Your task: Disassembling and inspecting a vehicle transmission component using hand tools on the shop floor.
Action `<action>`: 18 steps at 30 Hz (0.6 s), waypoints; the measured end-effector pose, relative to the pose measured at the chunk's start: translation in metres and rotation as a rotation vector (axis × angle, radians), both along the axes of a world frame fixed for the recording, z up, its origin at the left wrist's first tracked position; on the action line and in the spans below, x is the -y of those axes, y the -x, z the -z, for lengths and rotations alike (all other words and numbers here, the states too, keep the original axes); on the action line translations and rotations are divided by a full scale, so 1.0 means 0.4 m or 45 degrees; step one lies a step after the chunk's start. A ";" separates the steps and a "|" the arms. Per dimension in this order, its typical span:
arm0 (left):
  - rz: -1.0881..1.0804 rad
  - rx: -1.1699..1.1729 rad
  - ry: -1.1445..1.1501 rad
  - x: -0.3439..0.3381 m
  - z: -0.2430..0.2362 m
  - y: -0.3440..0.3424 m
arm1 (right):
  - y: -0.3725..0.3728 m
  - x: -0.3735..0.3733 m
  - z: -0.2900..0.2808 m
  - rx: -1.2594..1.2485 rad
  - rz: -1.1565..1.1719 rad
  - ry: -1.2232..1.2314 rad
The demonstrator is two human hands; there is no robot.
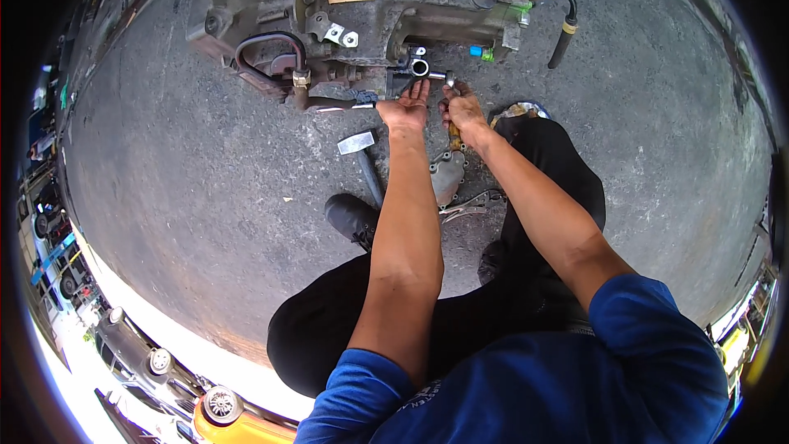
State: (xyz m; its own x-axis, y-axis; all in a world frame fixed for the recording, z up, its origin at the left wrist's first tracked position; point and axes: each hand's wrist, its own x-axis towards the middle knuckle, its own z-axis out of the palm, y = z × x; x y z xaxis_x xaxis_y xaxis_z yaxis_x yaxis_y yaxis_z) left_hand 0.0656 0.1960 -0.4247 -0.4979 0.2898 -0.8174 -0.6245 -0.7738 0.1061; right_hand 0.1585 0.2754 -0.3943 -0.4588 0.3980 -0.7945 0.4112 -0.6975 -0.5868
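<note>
My left hand [408,108] is palm up, its fingers stretched toward the underside of a silver ringed fitting [419,67] at the lower edge of a large grey metal housing [386,8]. Just to its right, my right hand [460,107] has its fingers closed round a short silver cylindrical piece [448,79] that joins the fitting's side. Below the hands lie a grimy metal cover [449,171] with a yellowish part above it, a hammer [357,143] with a pale head, and metal tools [472,207]. A dark hose [325,104] runs in from the left of my left hand.
My bent legs and shoes [349,220] surround the parts on the concrete floor [181,181]. A round tray [524,108] sits by my right knee. Hoses [565,12] hang from the housing's right. Cars [222,411] stand along the bright left and lower rim.
</note>
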 end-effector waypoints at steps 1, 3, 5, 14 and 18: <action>-0.018 0.013 0.026 0.007 0.004 0.006 | 0.009 -0.002 0.000 -0.021 -0.017 -0.003; 0.020 0.062 0.096 0.003 0.011 0.007 | 0.014 -0.009 0.014 -0.036 -0.017 -0.026; 0.193 -0.114 0.131 0.013 0.014 -0.001 | 0.020 -0.001 0.021 -0.045 -0.029 -0.005; 0.181 0.024 0.066 0.034 0.037 0.010 | 0.029 0.048 0.015 -0.040 0.013 0.059; 0.223 0.053 -0.059 0.014 0.040 -0.005 | 0.015 0.048 0.056 -0.041 -0.125 -0.271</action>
State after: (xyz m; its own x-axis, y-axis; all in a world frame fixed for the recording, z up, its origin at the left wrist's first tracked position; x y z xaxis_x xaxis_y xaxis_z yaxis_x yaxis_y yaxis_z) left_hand 0.0677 0.1905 -0.4406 -0.4028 0.4068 -0.8199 -0.7530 -0.6566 0.0441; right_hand 0.1524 0.2563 -0.4167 -0.5275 0.5070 -0.6817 0.4494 -0.5145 -0.7303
